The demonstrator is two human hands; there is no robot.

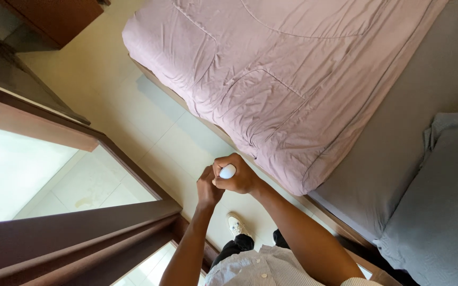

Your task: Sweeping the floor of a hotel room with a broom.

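My right hand (241,177) is closed around a small white rounded object (228,171), and only the object's end shows between my thumb and fingers. My left hand (207,186) is pressed against the right one from the left with its fingers curled. Whether it also grips the object is hidden. Both hands are held together in front of me over the pale tiled floor (149,132), just short of the corner of a bed. My white shoe (237,225) shows below them.
A bed with a mauve quilt (271,69) over a grey sheet (398,137) fills the upper right on a wooden frame (340,222). A grey pillow (441,212) lies at the right. A dark wooden door and frame (80,238) stand at the left. A wooden cabinet (54,18) is at the top left.
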